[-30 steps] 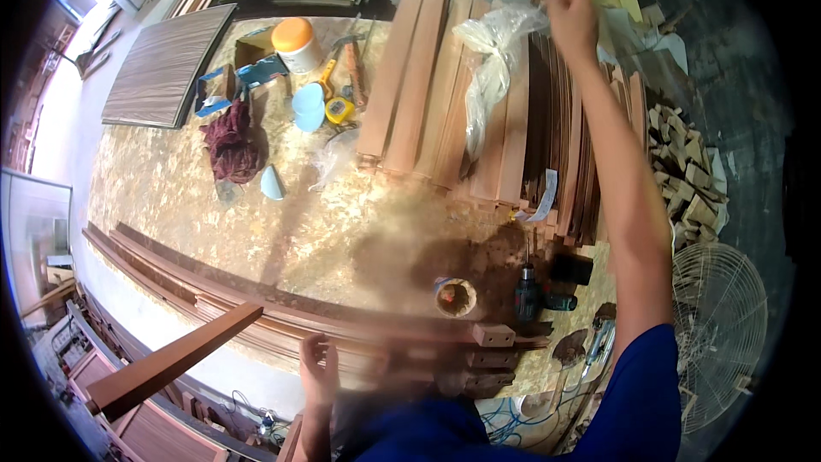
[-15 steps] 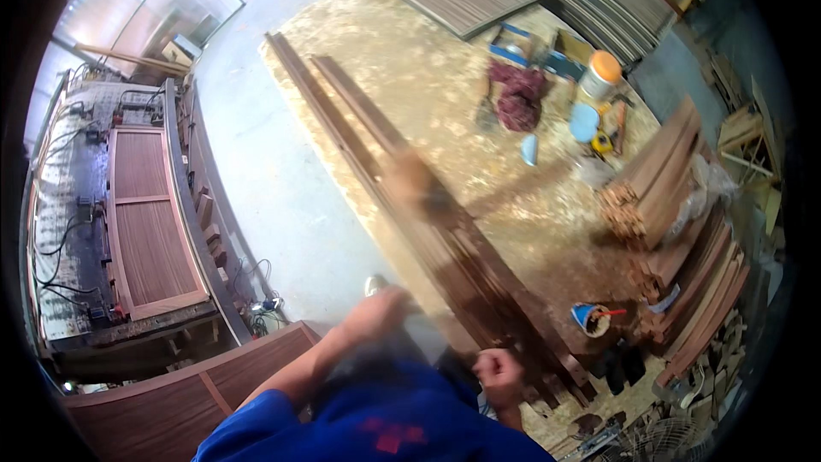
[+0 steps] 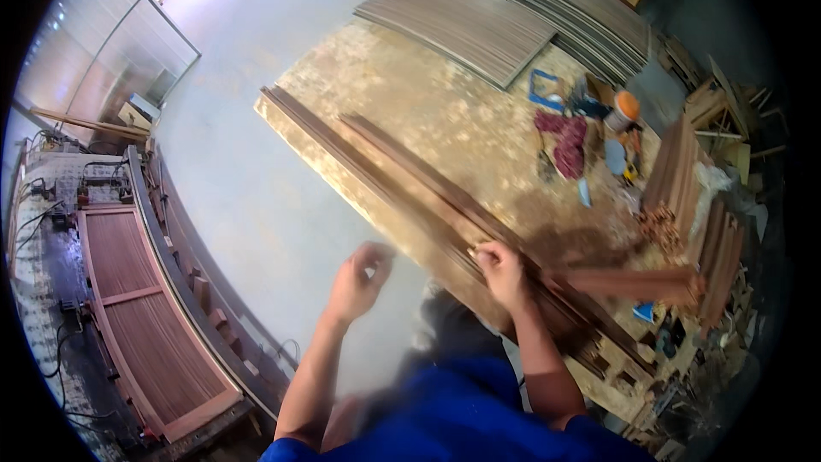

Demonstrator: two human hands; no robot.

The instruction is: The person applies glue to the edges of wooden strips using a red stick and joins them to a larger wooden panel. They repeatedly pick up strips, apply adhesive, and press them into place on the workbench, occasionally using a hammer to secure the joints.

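The left hand (image 3: 361,279) is over the grey floor (image 3: 248,154), with bent fingers and a gap by the thumb. The right hand (image 3: 501,272) is at the long brown wood strips (image 3: 425,181) on the surface (image 3: 393,77); I cannot tell if it grips one. Farther back sit a dark red cloth (image 3: 568,145) and a tub (image 3: 616,122) with an orange lid (image 3: 628,104).

Through my camera I see a smooth pale-grey floor (image 3: 235,150), brightest at upper left, beside a translucent, thin-framed panel wall (image 3: 85,30).
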